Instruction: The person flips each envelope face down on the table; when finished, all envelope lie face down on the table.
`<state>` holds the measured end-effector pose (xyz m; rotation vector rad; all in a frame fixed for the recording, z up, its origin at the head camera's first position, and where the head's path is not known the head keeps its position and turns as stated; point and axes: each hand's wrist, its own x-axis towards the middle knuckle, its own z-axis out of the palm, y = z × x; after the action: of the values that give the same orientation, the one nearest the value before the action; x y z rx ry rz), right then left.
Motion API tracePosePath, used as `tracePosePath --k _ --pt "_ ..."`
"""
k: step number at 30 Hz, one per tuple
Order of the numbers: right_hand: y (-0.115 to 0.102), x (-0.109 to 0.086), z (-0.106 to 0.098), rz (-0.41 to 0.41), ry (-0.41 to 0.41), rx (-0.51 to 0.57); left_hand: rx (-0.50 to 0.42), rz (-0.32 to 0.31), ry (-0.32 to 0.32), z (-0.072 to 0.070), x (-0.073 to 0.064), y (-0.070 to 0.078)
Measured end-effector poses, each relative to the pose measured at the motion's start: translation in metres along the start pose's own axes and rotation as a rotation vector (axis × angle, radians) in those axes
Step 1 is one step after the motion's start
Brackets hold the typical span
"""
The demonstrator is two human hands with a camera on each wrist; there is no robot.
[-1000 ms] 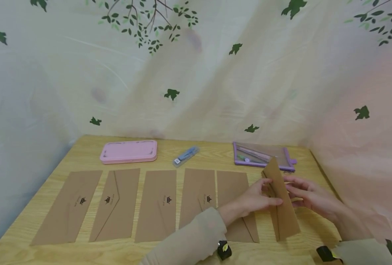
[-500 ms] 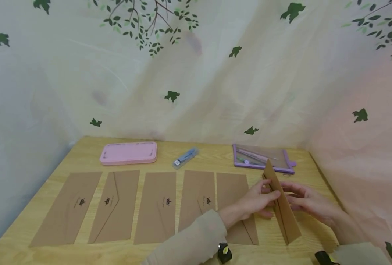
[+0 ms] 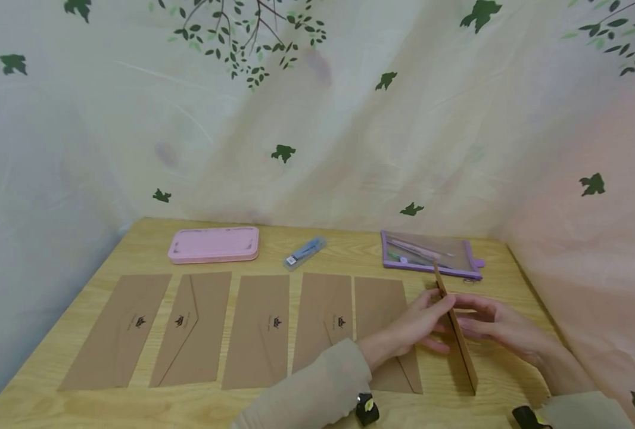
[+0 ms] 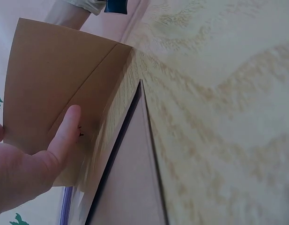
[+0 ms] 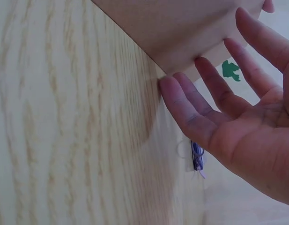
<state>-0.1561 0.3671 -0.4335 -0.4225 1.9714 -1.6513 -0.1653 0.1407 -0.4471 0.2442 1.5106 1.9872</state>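
A brown paper envelope (image 3: 461,351) stands on its long edge at the table's right, seen almost edge-on from the head. My left hand (image 3: 411,325) pinches it at the top, thumb over the upper edge. In the left wrist view, one extended finger (image 4: 69,124) lies along the envelope's face, near a flap line and a partly hidden dark print. My right hand (image 3: 502,328) is on the other side, its fingers spread and loosely bent. The right wrist view has those fingertips (image 5: 170,84) right at the envelope's plain face, palm bare.
Several brown envelopes (image 3: 189,357) lie flat in a row, some with a crown print; my left forearm crosses over the rightmost ones. Behind them lie a pink case (image 3: 212,244), a small blue packet (image 3: 305,253) and a purple-edged clear pouch (image 3: 470,275) with pens.
The envelope has turned from slanting, with its face showing, to nearly upright and edge-on. My left thumb has moved from its face up to the top edge.
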Motion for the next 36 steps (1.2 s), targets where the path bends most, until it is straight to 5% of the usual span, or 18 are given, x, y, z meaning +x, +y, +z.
tracePosePath --k 5,17,30,36 --pt "0.0 -0.001 0.001 0.067 0.072 -0.04 -0.002 -0.008 0.018 0.001 -0.001 0.001" --pt "0.004 -0.006 -0.006 0.095 0.071 -0.032 -0.068 0.017 0.002 -0.003 0.003 -0.005" --pt "0.013 -0.011 -0.02 -0.019 0.035 0.118 -0.101 0.022 0.013 -0.007 0.006 -0.01" --pt "0.014 -0.014 -0.022 0.005 0.044 0.103 -0.087 0.029 0.024 -0.011 0.006 -0.012"
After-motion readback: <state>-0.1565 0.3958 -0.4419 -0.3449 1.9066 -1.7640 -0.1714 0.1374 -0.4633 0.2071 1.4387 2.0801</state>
